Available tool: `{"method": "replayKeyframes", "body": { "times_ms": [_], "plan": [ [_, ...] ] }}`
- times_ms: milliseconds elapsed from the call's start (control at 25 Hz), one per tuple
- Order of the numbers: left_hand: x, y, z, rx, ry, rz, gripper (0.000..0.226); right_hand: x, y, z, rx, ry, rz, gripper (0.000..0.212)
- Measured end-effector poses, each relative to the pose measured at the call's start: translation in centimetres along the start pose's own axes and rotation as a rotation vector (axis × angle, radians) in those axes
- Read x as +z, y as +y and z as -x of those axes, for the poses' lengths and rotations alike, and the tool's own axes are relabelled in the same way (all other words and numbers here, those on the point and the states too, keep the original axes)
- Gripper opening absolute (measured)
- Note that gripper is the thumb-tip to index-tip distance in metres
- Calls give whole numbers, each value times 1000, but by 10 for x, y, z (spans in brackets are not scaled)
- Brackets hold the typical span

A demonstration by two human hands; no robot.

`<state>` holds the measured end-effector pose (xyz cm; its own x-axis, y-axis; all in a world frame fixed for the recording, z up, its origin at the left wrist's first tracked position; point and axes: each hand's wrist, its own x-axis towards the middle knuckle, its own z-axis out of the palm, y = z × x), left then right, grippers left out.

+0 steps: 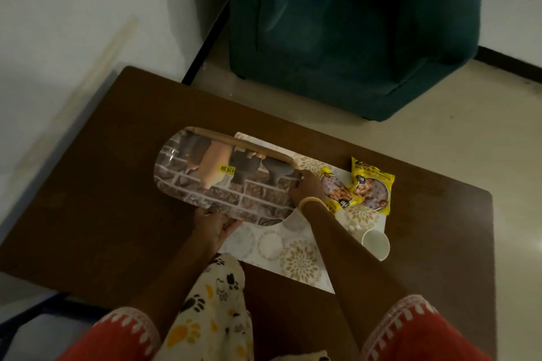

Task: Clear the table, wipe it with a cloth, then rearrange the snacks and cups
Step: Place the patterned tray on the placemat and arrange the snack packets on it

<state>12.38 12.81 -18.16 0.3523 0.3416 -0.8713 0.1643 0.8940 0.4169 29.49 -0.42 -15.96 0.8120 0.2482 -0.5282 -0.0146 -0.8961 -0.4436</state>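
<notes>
— Draped nearest, the paw-print cloth (218, 302) hangs below both hands. What are they doing?

— Left hand (215, 226) grips the near rim of the printed tray (217, 182); right hand (306, 189) clamps its right end. It is tilted, far edge raised off the patterned mat (293, 261).

— Best way to clear it?

— I'd level it and lift straight, avoiding the yellow snack packets (362, 187) just right of the right hand and the tipped paper cup (377, 243) nearer, all on the desk (102, 184).
</notes>
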Motion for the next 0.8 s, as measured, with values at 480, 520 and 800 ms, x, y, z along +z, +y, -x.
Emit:
{"method": "replayKeyframes", "body": {
  "times_ms": [480, 520, 800],
  "plan": [
    [3, -3, -2, -133, 142, -171, 41, -10, 24, 20, 186, 524, 209, 46],
    [4, -1, -2, -152, 150, -182, 38, -12, 25, 20, 336, 513, 176, 54],
    [5, -6, -4, -72, 161, -233, 35, -10, 36, 16, 503, 517, -200, 45]
  ]
}}
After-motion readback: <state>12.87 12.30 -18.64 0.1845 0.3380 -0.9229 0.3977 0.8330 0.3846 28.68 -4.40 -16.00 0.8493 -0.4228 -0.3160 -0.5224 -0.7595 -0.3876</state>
